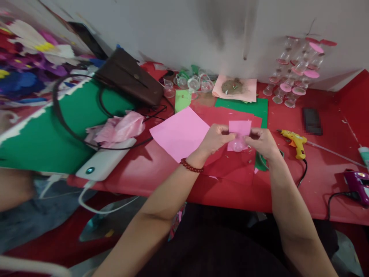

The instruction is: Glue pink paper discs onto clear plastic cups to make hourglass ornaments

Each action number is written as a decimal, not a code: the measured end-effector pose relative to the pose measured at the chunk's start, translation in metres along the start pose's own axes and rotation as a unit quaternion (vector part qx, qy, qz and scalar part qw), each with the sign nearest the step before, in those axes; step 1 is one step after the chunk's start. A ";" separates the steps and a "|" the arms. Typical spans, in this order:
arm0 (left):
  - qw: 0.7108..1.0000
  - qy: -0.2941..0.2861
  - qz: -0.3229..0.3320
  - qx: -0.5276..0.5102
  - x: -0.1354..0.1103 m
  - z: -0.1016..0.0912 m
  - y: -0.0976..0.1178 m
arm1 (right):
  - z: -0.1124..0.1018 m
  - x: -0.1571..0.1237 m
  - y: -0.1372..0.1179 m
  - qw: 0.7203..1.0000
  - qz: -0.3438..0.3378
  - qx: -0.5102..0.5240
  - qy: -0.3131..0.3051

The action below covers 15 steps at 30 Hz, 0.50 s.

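My left hand (215,137) and my right hand (261,141) meet over the red table (317,161). Between them they pinch a small pink paper piece (240,127) together with a small clear plastic cup (238,144) that sits under the paper. Both hands have their fingers closed on these. A red bead bracelet (190,166) circles my left wrist. A larger pink paper sheet (178,132) lies flat just left of my left hand.
A yellow glue gun (294,141) lies right of my right hand, a purple tool (358,184) at the far right. Clear cups (192,82), green sheets (245,105), a brown pouch (129,77), crumpled pink paper (121,129), a white power bank (100,163) and cables lie around.
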<state>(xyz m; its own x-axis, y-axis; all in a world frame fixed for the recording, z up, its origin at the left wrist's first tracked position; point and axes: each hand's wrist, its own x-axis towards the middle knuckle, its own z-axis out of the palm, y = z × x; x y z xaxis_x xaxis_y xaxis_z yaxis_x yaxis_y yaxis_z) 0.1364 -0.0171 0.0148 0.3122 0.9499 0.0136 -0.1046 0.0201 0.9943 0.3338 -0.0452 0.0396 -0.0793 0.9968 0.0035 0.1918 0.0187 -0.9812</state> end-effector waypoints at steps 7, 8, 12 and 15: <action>1.000 -0.006 0.009 0.002 0.002 0.001 -0.002 | -0.003 0.002 0.007 0.998 -0.010 -0.057 0.021; 1.000 -0.008 0.007 -0.010 0.002 0.000 -0.003 | -0.003 0.003 0.008 0.998 -0.010 -0.060 0.027; 0.999 -0.028 0.001 -0.025 0.005 -0.002 -0.005 | -0.005 0.005 0.010 0.998 0.004 -0.050 0.024; 0.999 -0.038 -0.006 -0.030 0.005 -0.002 -0.006 | -0.006 0.006 0.009 0.999 0.011 -0.036 0.030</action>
<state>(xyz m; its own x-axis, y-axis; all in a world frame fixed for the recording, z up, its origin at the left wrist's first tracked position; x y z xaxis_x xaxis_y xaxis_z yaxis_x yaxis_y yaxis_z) 0.1371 -0.0117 0.0088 0.3848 0.9229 0.0120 -0.1566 0.0524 0.9863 0.3408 -0.0387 0.0316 -0.0157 0.9999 -0.0050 0.2628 -0.0007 -0.9649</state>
